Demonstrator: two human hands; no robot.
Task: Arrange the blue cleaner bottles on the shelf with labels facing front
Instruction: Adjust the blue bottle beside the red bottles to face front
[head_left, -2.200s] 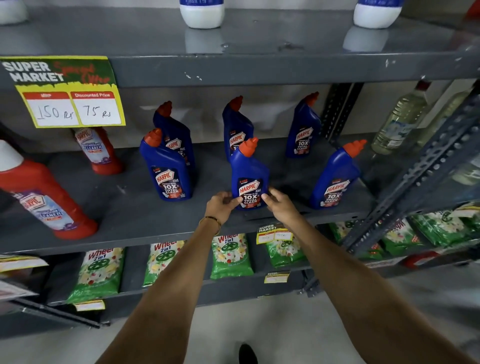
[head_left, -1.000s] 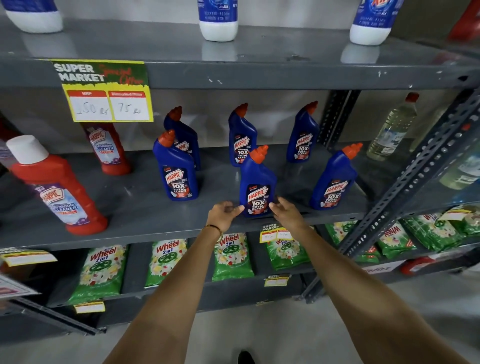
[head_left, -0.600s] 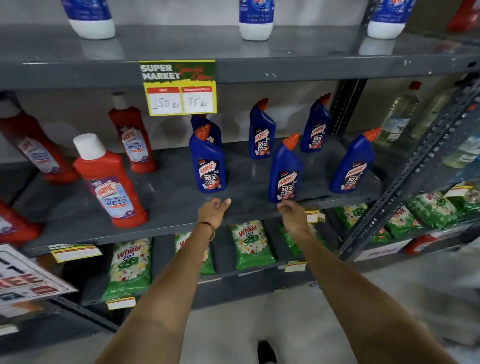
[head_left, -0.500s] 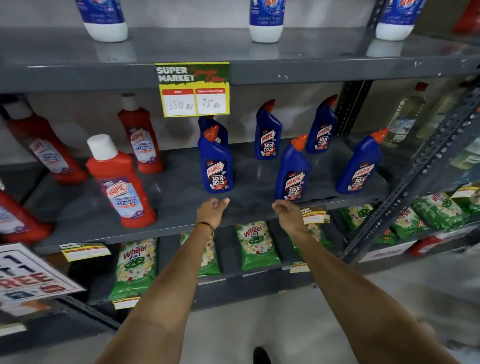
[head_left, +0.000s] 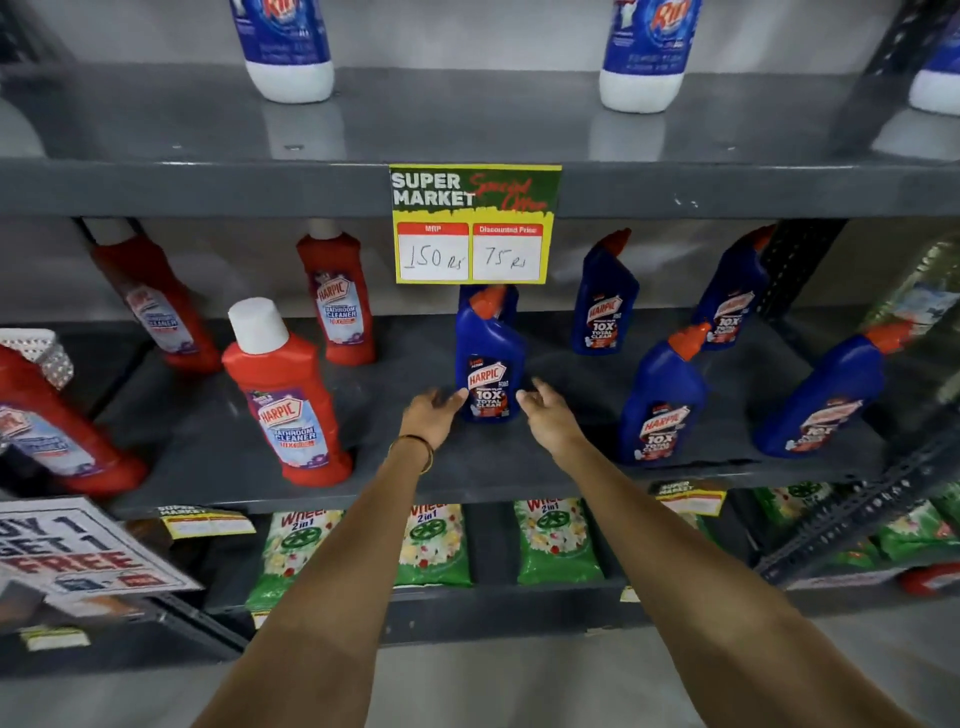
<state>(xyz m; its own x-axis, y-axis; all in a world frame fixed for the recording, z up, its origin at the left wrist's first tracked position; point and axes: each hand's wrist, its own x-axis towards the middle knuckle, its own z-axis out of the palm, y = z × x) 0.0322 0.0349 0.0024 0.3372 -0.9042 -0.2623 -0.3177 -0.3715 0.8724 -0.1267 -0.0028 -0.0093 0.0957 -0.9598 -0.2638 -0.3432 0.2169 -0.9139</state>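
Several blue cleaner bottles with orange caps stand on the grey middle shelf (head_left: 467, 467). The front left one (head_left: 488, 364) faces me with its label forward. My left hand (head_left: 431, 415) is at its left side and my right hand (head_left: 550, 415) at its right, fingers spread, close to its base; neither grips it. Another blue bottle (head_left: 506, 301) stands right behind it, mostly hidden. Two more stand at the front: one (head_left: 662, 395) in the middle and one (head_left: 826, 400) at the right, leaning right. At the back are two others (head_left: 602, 301) (head_left: 732, 296), labels forward.
Red bathroom cleaner bottles (head_left: 288, 400) fill the shelf's left half. A yellow price sign (head_left: 472, 228) hangs from the upper shelf edge, above the blue bottle. White-and-blue bottles (head_left: 288, 47) stand on top. Green detergent packs (head_left: 431, 545) lie below. A slanted metal brace (head_left: 857, 514) crosses at right.
My view has swung left. Both hands left the middle front blue bottle and moved left to flank the front left blue bottle.
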